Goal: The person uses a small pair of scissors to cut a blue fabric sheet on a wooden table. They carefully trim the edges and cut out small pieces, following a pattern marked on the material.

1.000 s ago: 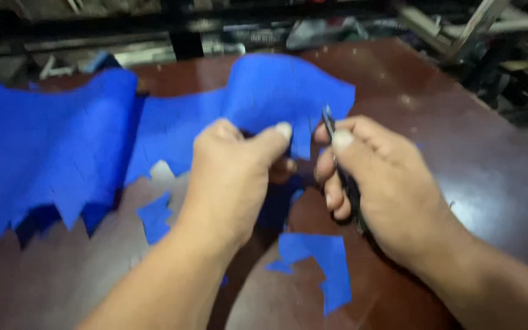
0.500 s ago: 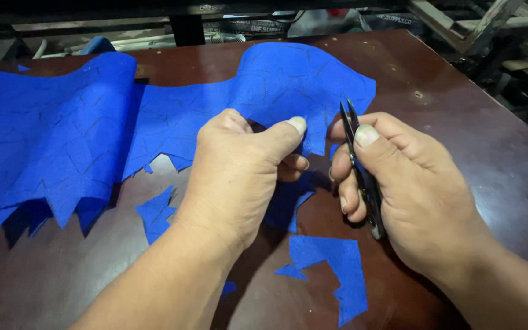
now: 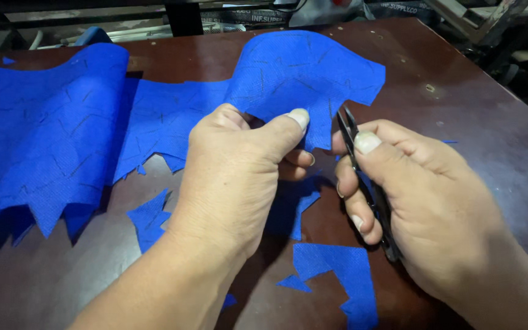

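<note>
- We are pinching the blue fabric (image 3: 300,79) in our left hand (image 3: 233,177), thumb on top and fingers curled under, lifting its near edge off the table (image 3: 472,122).
- We are holding black snips (image 3: 362,177) in our right hand (image 3: 423,201), thumb pressing one side and fingers wrapped round the handle; the blades are nearly closed, their tips just beside the fabric's edge, right of our left thumb.
- Compared with a second ago, we are seeing the hands closer and lower in view, and the snips' tips are sitting nearer the fabric's edge; we judge that the next cut is being lined up at that edge.
- The fabric is running from the table's left edge across to the middle, its near edge jagged with cut points.
- Scraps (image 3: 337,275) are lying on the table near its front edge, under and between our hands; another scrap (image 3: 149,217) is lying left of our left wrist.
- Whether the blades are touching the fabric, we cannot tell.
</note>
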